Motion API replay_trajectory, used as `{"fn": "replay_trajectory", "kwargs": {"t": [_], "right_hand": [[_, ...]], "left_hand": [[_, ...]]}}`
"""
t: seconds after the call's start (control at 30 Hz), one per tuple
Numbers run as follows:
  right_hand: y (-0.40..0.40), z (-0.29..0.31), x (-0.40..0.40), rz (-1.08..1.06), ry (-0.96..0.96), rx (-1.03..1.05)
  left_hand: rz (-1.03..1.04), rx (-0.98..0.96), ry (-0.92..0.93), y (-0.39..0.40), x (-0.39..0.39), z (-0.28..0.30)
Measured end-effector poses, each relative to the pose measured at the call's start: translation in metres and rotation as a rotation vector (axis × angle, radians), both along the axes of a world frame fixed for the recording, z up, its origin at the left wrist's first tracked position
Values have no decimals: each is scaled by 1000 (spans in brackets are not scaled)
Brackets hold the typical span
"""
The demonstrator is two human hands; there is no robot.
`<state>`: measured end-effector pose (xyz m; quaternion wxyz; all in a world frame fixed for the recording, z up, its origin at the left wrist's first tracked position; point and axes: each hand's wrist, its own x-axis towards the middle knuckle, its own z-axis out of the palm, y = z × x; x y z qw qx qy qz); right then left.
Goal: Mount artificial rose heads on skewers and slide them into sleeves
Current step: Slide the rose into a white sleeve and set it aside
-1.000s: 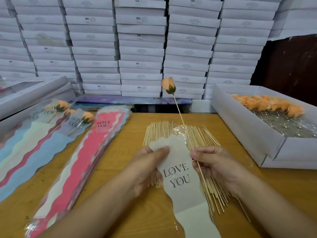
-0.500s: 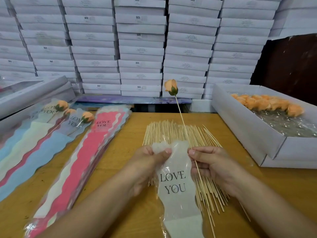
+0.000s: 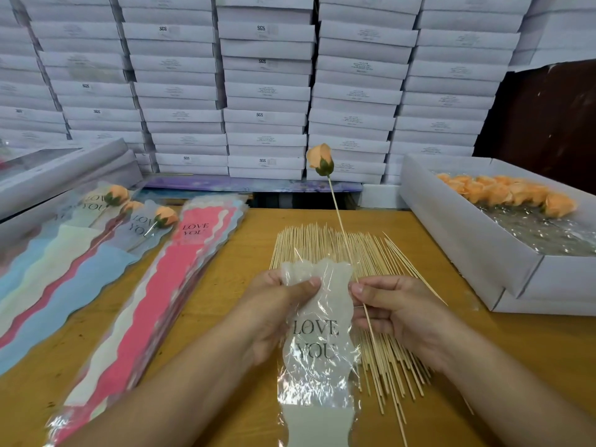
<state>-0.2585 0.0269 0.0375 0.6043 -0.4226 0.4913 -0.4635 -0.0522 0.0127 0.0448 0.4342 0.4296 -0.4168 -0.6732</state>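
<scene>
Right now, step: I judge this as opening the sleeve's mouth so the mounted rose can go in; the rose is not in it yet.
Left hand (image 3: 280, 312): thumb and fingers pinch the top left edge of the sleeve (image 3: 317, 330), crumpling the film there, probably to peel its two layers apart.
Right hand (image 3: 395, 317): fingers are curled, with the thumb tip pressed on the sleeve's right edge; the same hand holds the skewer (image 3: 338, 217), which runs across the fingers and out below the hand.
Rose (image 3: 320, 159): it sits on the skewer's top end, raised well above both hands and over the far edge of the table (image 3: 225, 317), leaning slightly left.
Sleeve position: it hangs between the two hands above the near middle of the table, printed side toward me, just beside the skewer and not around it.
Spare skewers (image 3: 329, 246): a fanned pile lies under the hands, within easy reach.
Box of roses (image 3: 467, 240): it stands at the right edge, with loose heads along its far side.
Empty sleeves (image 3: 154, 298): they are stacked toward the left edge, with finished roses (image 3: 164, 216) lying at their far end.
</scene>
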Motion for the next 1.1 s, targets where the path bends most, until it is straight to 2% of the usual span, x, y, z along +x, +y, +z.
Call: {"fn": "replay_trajectory", "kwargs": {"t": [0.13, 0.3, 0.43, 0.57, 0.73, 1.1], "right_hand": [[1, 1, 2, 1, -21, -10], [0, 2, 0, -63, -67, -34], [-1, 1, -1, -96, -61, -35], [-1, 1, 0, -115, -92, -51], [1, 2, 1, -104, -85, -43], [4, 7, 5, -100, -42, -33]], "left_hand": [[23, 1, 1, 3, 0, 1], [-68, 33, -40, 7, 1, 0], [-143, 81, 70, 9, 1, 6], [-227, 71, 95, 10, 3, 5], [-106, 19, 10, 9, -2, 1], [-28, 55, 15, 10, -2, 4]]}}
